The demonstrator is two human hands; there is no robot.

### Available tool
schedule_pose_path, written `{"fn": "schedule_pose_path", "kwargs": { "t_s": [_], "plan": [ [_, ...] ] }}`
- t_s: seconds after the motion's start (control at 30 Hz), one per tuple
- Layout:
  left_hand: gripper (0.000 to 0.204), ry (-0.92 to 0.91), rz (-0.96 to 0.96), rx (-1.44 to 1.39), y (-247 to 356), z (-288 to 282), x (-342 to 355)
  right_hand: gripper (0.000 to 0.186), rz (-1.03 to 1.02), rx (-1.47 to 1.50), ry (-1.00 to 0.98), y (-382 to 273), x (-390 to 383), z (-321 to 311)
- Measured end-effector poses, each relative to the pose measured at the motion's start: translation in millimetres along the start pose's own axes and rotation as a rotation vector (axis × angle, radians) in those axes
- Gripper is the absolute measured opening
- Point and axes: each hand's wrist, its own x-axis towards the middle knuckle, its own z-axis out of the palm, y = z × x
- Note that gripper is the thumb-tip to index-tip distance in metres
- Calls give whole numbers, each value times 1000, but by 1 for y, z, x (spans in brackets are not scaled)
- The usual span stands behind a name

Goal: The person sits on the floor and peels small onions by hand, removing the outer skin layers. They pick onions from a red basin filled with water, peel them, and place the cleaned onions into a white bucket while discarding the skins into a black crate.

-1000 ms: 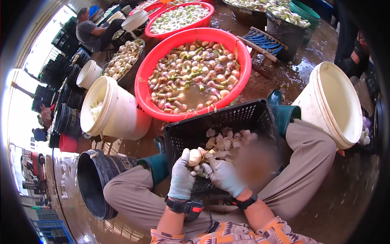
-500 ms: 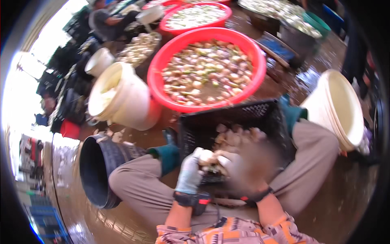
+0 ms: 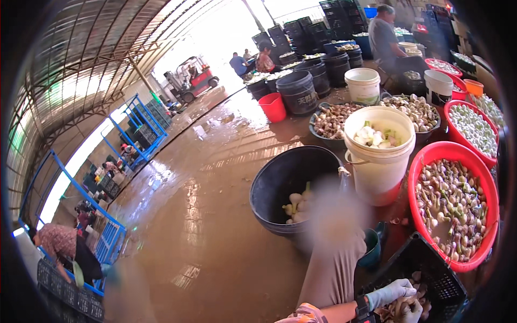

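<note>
At the lower right, my left hand, in a pale glove with a black band at the wrist, reaches over the black plastic crate. Its fingers are closed around a brownish garlic bulb. Close beside it, my right hand, also gloved, has curled fingers near the same bulb; the picture's dark rim cuts it off, and what it grips is hidden. More loose bulbs with papery skins lie in the crate around both hands. My bent left knee rises next to the crate.
Beside my knee stands a black tub with pale bulbs, partly hidden by a blurred patch. Behind are a white bucket of peeled bulbs and a red basin of garlic. Other people, blue metal frames and a forklift are farther off.
The view has swung left, so the crate, basin and both hands now sit at the lower right. The hands remain together over the crate; the wide wet floor and shed roof have come into view.
</note>
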Motion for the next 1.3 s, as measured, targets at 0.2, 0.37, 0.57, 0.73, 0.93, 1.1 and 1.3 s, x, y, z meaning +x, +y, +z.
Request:
{"fn": "schedule_pose_path", "kwargs": {
  "t_s": [0.2,0.37,0.57,0.73,0.93,1.1,1.3],
  "plan": [
    [40,-172,376,141,-15,-4,14,16,238,627,211,-24,-10,6],
    [37,94,178,364,-40,-21,21,25,79,535,195,-17,-6,14],
    [35,97,-18,116,2,0,15,16,-5,516,467,1,26,25],
    [37,35,-47,-262,-14,-10,20,18,193,-37,629,48,28,-5],
    [38,10,39,-392,8,2,6,37,-111,-864,676,18,-4,-17],
    [40,85,49,-223,7,20,6,31,66,86,476,-43,4,11],
    [54,43,65,71,-8,22,13,12,46,316,623,-11,12,8]
  ]
}}
